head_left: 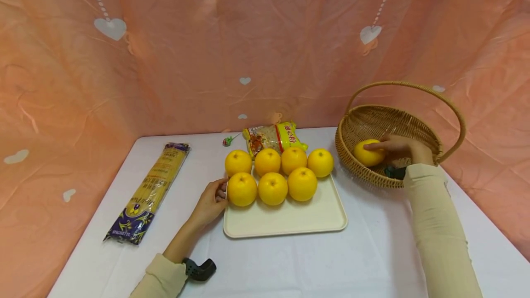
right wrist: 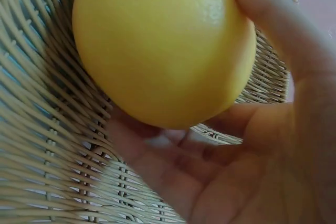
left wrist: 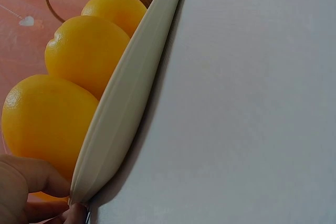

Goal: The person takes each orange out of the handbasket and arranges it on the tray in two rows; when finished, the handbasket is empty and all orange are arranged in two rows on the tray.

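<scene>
Inside the wicker basket (head_left: 372, 121), my right hand (head_left: 400, 146) grips a yellow-orange orange (head_left: 365, 153). The right wrist view shows thumb and fingers spread round this orange (right wrist: 163, 45), close to the woven wall. On the cream tray (head_left: 285, 225) several more oranges (head_left: 273, 189) sit in two rows, the front row holding three. My left hand (head_left: 210, 200) is at the tray's left side, beside the nearest orange (head_left: 242, 189). Up close in the left wrist view, its thumb and fingers pinch the tray's rim (left wrist: 118, 103) at a corner.
A long pack of spaghetti (head_left: 149, 192) lies at the left of the white table. Behind the tray are a yellow-ended food packet (head_left: 273, 138) and a small wrapped lollipop (head_left: 227, 141). The basket's tall handle (head_left: 414, 85) arches over its opening. A pink curtain (head_left: 186, 59) hangs behind.
</scene>
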Available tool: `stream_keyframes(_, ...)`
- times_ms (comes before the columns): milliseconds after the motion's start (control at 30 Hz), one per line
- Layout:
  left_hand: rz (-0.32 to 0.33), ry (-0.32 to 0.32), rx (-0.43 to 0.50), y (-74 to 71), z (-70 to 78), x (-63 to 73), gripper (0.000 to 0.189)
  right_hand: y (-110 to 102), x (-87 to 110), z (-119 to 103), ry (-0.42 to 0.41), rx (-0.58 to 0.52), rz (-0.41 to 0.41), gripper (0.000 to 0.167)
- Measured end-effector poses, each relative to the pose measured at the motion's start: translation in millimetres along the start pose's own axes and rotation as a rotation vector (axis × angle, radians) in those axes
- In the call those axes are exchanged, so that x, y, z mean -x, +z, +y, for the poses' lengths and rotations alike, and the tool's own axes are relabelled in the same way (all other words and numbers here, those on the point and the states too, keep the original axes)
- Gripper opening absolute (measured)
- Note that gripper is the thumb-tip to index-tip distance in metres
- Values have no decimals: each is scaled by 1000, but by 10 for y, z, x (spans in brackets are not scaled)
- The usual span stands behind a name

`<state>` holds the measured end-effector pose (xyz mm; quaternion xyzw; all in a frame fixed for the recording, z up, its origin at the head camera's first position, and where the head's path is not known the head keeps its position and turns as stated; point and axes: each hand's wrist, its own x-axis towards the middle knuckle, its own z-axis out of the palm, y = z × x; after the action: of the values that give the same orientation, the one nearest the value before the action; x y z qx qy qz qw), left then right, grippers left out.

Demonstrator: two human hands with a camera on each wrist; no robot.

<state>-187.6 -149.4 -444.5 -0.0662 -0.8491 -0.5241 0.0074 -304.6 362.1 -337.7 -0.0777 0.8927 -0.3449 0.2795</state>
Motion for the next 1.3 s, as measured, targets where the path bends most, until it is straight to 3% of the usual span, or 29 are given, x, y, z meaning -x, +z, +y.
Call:
stream_keyframes(200,7,-7,8,3,-12,3,59,-18,54,-79,-40,233,133,46)
stream_keyframes(367,1,-17,20,8,-19,1,59,-82,114,-177,-72,225,213,67)
stream_keyframes(567,5,-2,5,-3,2,4,59,-168,241,-410,-117,238,302,77)
stream_keyframes(667,3,0,-6,-9,11,-1,58,-181,302,-527,-160,234,338,74)
stream_keyframes(900,-4,-2,-16,-6,-11,-5,59,-119,400,-687,-246,128,361,63)
stream_keyframes(1100,-3,-1,-3,-6,-8,4,59,21,402,-846,-411,-17,388,61)
stream_keyframes(1300,-1,2,4,-9,6,5,59,301,365,-980,-576,-159,443,67)
